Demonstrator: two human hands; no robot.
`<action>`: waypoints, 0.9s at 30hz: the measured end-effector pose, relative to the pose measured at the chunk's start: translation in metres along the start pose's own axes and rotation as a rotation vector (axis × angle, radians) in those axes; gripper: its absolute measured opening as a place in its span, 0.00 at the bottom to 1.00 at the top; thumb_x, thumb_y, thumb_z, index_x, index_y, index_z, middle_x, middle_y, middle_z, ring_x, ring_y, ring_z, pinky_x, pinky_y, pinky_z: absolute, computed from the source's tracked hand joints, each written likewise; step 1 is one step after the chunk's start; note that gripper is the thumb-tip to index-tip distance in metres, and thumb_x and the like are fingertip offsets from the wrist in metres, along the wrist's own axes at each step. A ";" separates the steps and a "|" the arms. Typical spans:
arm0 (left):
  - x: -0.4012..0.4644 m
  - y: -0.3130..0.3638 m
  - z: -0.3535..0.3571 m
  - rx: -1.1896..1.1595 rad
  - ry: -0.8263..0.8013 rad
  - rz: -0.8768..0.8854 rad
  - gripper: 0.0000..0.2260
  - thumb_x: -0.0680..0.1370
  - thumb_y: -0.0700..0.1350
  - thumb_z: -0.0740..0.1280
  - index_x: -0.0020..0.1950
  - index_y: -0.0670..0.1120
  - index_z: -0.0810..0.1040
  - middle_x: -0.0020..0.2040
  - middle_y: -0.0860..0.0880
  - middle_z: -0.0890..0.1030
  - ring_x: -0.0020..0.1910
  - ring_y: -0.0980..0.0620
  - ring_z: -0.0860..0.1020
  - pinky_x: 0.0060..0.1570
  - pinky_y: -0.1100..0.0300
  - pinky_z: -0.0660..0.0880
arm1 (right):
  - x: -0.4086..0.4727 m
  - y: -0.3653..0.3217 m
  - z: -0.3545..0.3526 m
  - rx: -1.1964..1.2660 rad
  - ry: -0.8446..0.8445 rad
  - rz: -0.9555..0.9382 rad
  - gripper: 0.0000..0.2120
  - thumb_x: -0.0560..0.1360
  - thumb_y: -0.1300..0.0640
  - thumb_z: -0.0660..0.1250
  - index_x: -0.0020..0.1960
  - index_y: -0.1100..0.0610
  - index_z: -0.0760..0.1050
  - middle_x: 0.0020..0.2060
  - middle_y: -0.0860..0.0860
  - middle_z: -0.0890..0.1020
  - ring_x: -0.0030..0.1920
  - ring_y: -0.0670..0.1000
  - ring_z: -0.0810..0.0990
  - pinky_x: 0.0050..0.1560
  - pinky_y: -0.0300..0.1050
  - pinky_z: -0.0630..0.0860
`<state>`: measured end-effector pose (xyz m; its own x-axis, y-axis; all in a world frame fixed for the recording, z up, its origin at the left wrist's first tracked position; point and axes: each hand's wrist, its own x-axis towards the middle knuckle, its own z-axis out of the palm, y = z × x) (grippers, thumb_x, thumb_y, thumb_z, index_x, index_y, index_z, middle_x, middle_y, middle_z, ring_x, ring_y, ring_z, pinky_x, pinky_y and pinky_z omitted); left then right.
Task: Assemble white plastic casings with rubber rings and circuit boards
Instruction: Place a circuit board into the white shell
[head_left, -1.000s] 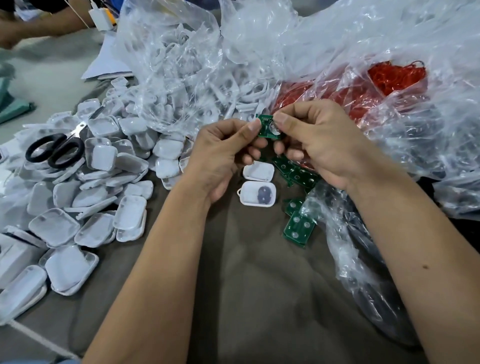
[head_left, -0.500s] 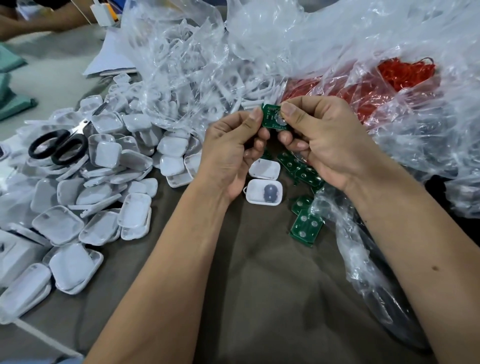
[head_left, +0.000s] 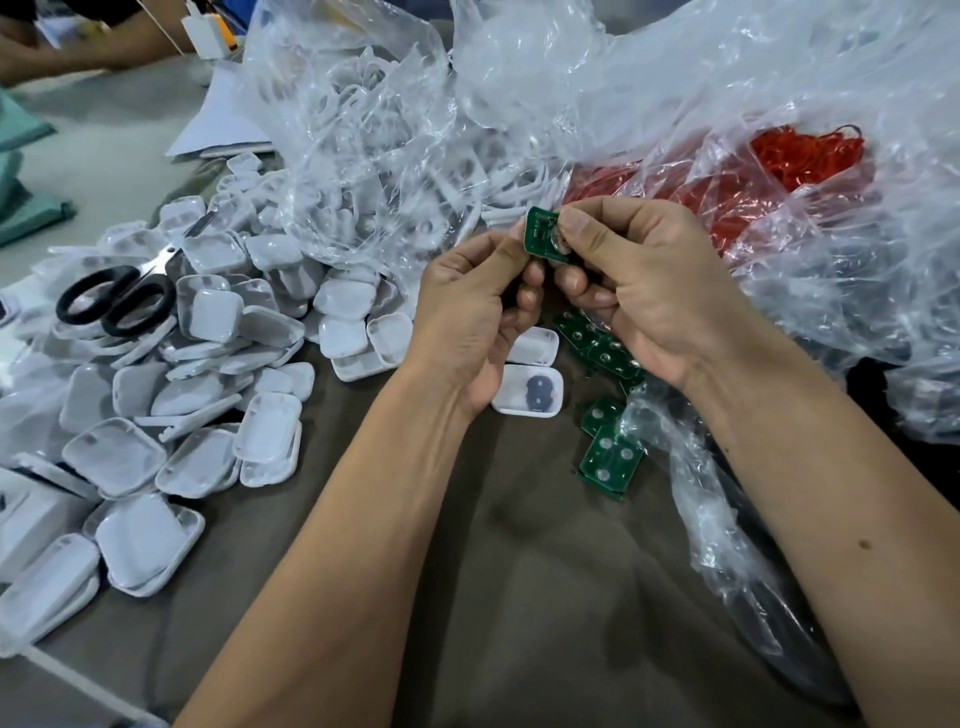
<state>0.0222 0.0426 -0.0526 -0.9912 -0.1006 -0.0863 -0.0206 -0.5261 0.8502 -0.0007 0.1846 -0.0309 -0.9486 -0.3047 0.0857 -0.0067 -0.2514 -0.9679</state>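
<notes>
A small green circuit board (head_left: 540, 233) is held up above the table between both hands. My left hand (head_left: 467, 312) pinches its left edge, and my right hand (head_left: 639, 280) pinches its right side, the thumb over a round metal contact. Below them lie two white casing halves: one empty (head_left: 535, 347), one (head_left: 530, 397) with a dark grey pad inside. Loose green circuit boards (head_left: 610, 460) lie to the right of the casings. Red rubber rings (head_left: 800, 150) show through a clear bag behind my right hand.
A heap of white casings (head_left: 208, 374) covers the left of the brown cloth, with black-handled scissors (head_left: 119, 299) on top. Crumpled clear plastic bags (head_left: 395, 135) fill the back and right. Another person's arm (head_left: 78, 47) lies at the far left.
Both hands have lifted the circuit board slightly and turned it more upright; the grip has stayed the same. My view has shifted a little.
</notes>
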 end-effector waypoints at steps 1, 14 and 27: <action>0.000 0.000 -0.001 0.044 0.009 0.013 0.09 0.82 0.37 0.66 0.42 0.40 0.81 0.31 0.47 0.77 0.26 0.57 0.70 0.24 0.69 0.66 | 0.000 -0.001 0.000 0.008 0.013 -0.008 0.07 0.83 0.65 0.65 0.49 0.65 0.80 0.37 0.55 0.81 0.31 0.46 0.73 0.27 0.33 0.67; 0.006 0.016 -0.025 0.931 0.213 0.383 0.06 0.78 0.45 0.74 0.41 0.53 0.85 0.35 0.55 0.83 0.37 0.50 0.82 0.44 0.52 0.81 | 0.001 -0.003 -0.009 0.066 0.036 -0.010 0.06 0.81 0.69 0.65 0.53 0.63 0.80 0.43 0.58 0.80 0.33 0.48 0.74 0.27 0.34 0.66; -0.036 0.047 -0.030 1.381 -0.426 0.040 0.24 0.58 0.47 0.87 0.50 0.53 0.82 0.42 0.56 0.80 0.36 0.56 0.75 0.36 0.63 0.73 | 0.000 -0.005 -0.006 0.184 0.021 0.086 0.04 0.83 0.67 0.63 0.54 0.60 0.75 0.52 0.63 0.86 0.48 0.59 0.87 0.38 0.43 0.81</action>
<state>0.0608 -0.0033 -0.0250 -0.9520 0.2887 -0.1021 0.1439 0.7161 0.6830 -0.0026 0.1916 -0.0278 -0.9495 -0.3138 -0.0020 0.1305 -0.3891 -0.9119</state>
